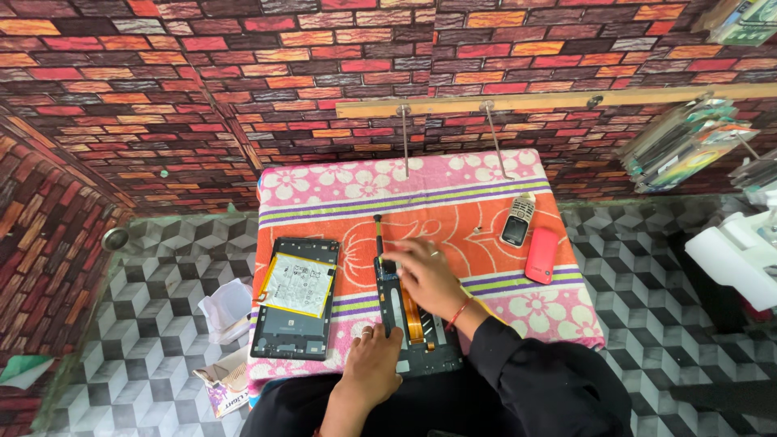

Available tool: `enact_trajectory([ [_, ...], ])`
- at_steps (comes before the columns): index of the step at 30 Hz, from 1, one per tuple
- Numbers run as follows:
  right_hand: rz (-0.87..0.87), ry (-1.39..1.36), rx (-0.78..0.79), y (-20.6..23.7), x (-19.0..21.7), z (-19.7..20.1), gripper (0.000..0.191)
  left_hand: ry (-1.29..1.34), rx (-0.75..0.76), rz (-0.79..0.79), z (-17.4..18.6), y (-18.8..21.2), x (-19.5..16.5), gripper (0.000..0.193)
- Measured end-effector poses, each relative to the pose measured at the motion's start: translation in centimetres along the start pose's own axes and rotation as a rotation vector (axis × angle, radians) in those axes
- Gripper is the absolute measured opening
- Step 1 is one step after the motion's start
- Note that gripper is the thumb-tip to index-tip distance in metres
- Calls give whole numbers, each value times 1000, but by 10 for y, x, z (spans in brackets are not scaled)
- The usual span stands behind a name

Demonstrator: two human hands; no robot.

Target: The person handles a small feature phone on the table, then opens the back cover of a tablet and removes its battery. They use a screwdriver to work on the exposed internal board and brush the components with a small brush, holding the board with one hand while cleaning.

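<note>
from the head view, the work in hand looks like opening up a dark rectangular tablet frame with an orange ribbon cable (414, 320) lying on the pink and orange flowered cloth (453, 190); doing it well probably means keeping the frame pinned flat and working the tool slowly along its edge, clear of the ribbon. the left hand (374, 366) lies flat, fingers loosely spread, pressing the near left edge of that frame, gripping nothing. the right hand (426, 273) rests on the frame's far end, fingers curled down at the base of a thin dark rod-like tool with a yellowish tip (378, 239); whether it pinches the tool or only touches it, i cannot tell. left of the left hand lies a second opened tablet back with a silver battery (295, 295). beyond the right hand, well apart, sit a small grey keypad phone (516, 222) and a pink phone cover (541, 255).
</note>
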State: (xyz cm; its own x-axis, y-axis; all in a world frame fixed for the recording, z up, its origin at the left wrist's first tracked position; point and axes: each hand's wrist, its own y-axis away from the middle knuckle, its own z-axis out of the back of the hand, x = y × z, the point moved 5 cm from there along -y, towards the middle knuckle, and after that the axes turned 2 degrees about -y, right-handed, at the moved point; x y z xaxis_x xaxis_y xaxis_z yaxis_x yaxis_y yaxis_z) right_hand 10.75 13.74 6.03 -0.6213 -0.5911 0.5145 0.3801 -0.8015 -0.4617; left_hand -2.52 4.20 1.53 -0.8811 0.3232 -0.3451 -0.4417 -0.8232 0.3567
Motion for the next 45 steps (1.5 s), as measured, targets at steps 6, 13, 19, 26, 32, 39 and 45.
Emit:
enact_trajectory([
  [6, -8, 159, -64, 3, 6, -10, 46, -14, 9, 8, -2, -3, -1, 61],
  [13, -125, 248, -38, 5, -42, -4, 10, -25, -2, 6, -4, -4, -1, 62],
  [19, -68, 322, 13, -1, -43, -5, 9, -31, -14, 1, -6, -6, -2, 62],
  [26, -26, 561, 89, -8, -42, -12, 10, -5, -31, -16, -8, -5, 1, 57],
  [32, -85, 476, 108, -2, -55, -8, 13, 45, -36, -33, -4, -3, 4, 55],
  [39, -152, 290, 147, 5, -72, 6, 7, 148, -95, -15, 2, -5, 9, 40],
  [45, -93, 337, 148, 8, -57, 0, 19, 149, -201, 28, 6, -15, 10, 35],
])
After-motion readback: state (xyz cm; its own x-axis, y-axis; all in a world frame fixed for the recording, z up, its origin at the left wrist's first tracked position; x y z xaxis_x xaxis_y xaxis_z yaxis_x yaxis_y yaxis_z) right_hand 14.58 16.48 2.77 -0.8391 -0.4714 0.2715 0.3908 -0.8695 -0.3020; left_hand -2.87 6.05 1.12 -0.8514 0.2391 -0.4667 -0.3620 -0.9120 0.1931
